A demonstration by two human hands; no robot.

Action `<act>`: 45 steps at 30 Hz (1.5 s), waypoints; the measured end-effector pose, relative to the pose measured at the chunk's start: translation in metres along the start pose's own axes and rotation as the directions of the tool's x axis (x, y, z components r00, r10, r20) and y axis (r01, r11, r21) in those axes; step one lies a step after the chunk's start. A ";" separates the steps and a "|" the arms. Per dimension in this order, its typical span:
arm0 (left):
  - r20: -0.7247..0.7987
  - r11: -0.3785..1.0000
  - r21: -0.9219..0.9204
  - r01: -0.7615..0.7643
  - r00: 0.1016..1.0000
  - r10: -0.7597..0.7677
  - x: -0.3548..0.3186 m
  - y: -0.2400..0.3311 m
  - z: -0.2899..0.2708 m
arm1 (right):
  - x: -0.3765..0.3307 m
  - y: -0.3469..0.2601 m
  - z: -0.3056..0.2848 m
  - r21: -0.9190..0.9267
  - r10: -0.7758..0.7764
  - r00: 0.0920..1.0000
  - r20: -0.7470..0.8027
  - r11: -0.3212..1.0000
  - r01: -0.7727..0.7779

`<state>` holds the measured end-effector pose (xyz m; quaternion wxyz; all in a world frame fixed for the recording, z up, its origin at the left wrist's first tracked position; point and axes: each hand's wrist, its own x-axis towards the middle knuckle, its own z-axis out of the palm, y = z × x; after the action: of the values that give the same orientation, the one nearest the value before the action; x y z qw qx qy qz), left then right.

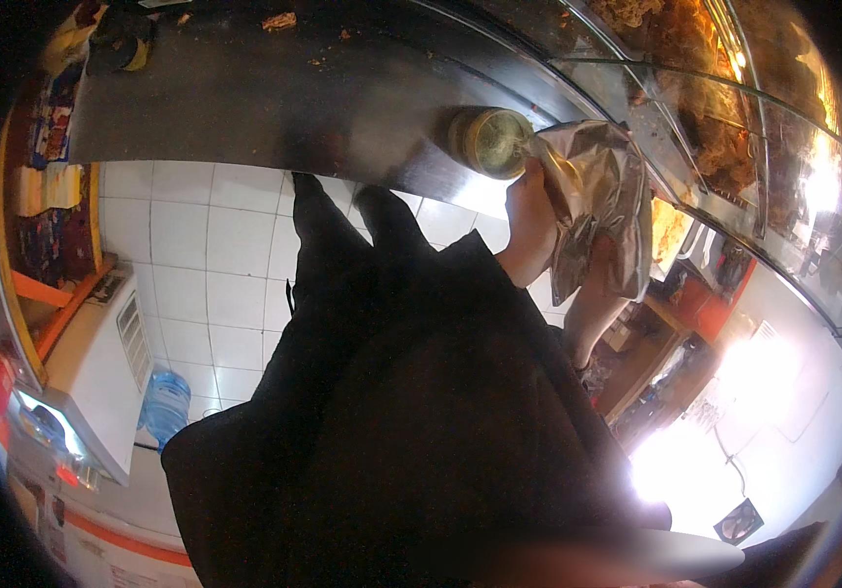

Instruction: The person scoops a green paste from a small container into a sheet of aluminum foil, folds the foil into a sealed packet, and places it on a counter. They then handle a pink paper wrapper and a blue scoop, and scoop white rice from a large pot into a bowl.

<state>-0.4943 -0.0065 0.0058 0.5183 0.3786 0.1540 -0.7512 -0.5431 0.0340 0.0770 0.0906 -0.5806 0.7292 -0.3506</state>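
A crinkled silver foil bag is held up at the counter's near edge, on the right. My left hand has its fingers closed at the bag's left edge, beside a round container with a pale, shiny top. That container sits on the dark metal counter. From below, my right hand reaches up against the bag and grips it, its fingertips mostly covered by the foil. What the bag contains is hidden.
A glass display case with browned, fried-looking food borders the counter on the right. Crumbs lie on the counter. White floor tiles, a blue water bottle and a white appliance are at left; a wooden shelf stands at right.
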 end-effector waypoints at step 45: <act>0.201 0.973 -0.170 -0.154 0.962 0.187 -0.006 -0.010 0.010 | -0.020 0.019 -0.034 0.613 0.568 0.793 0.222 0.551 -0.566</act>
<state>-0.5061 -0.0046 0.0155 0.6224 0.2658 0.1208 -0.7262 -0.5699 0.0673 0.0852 0.3936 -0.2447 0.7073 -0.5337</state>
